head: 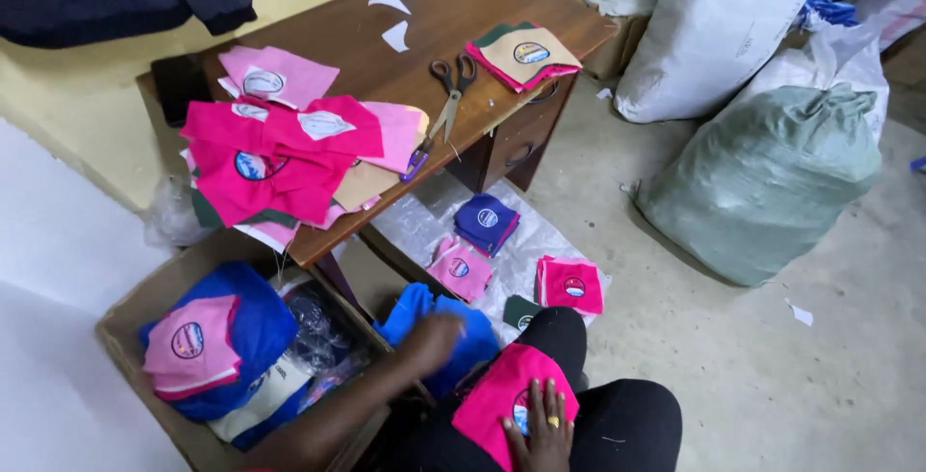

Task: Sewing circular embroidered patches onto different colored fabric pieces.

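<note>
My left hand (434, 337) reaches forward and curls its fingers into a bright blue cloth piece (473, 332) on the floor beside the desk leg; the hand is blurred. Lying flat with fingers spread, my right hand (542, 426) rests on a magenta cloth piece with a round badge (497, 397) that lies on my black-trousered knee. Small stacks of badge-printed cloth lie on a clear plastic sheet (540, 231) ahead: navy (487, 221), light pink (460, 269) and magenta (571, 285).
A brown wooden desk (386, 77) carries pink and magenta cloth pieces (280, 154), scissors (446, 96) and a tan-topped stack (526, 55). A cardboard box (135, 308) of blue and pink cloth stands at left. Large white sacks (714, 28) and a green sack (762, 183) stand at right on concrete.
</note>
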